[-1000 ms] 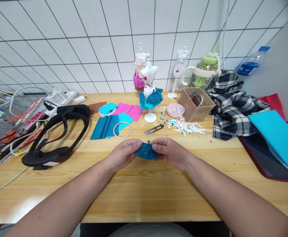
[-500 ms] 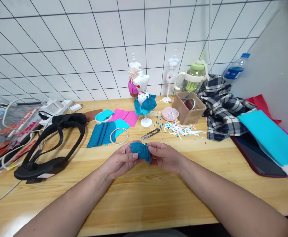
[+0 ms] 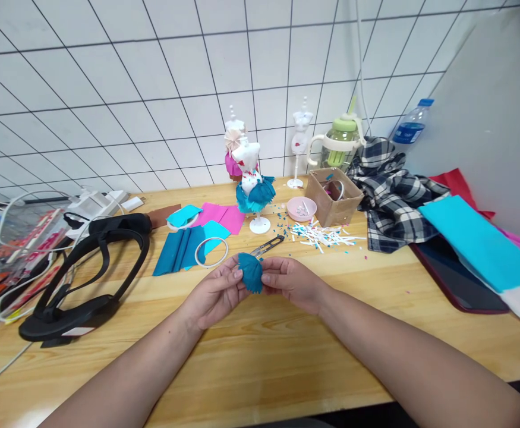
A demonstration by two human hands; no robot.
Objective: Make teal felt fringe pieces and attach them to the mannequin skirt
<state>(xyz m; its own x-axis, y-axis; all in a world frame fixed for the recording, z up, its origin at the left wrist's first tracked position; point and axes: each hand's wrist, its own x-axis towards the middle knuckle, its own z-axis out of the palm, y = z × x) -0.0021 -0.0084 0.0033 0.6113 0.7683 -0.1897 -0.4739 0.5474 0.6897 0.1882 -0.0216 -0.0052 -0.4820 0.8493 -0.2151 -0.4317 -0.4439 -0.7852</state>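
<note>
A small pleated piece of dark teal paper with a jagged edge is held between both hands above the table. My left hand pinches its left side, thumb on top. At its right side, my right hand grips the edge with thumb and forefinger. Just beyond the fingers lie small thread snips. Behind them stands a white mini dress form wearing a teal ruffled skirt. To the left are a tape roll and folded dark teal paper.
A black headset and cables occupy the left. Behind are pink sheets, a pink dish, paper scraps, a cardboard box and another dress form. Plaid cloth and a dark tablet lie right.
The teal piece has turned in my fingers and now shows a narrower fan shape. The camera view has shifted slightly, and both hands still hold the piece.
</note>
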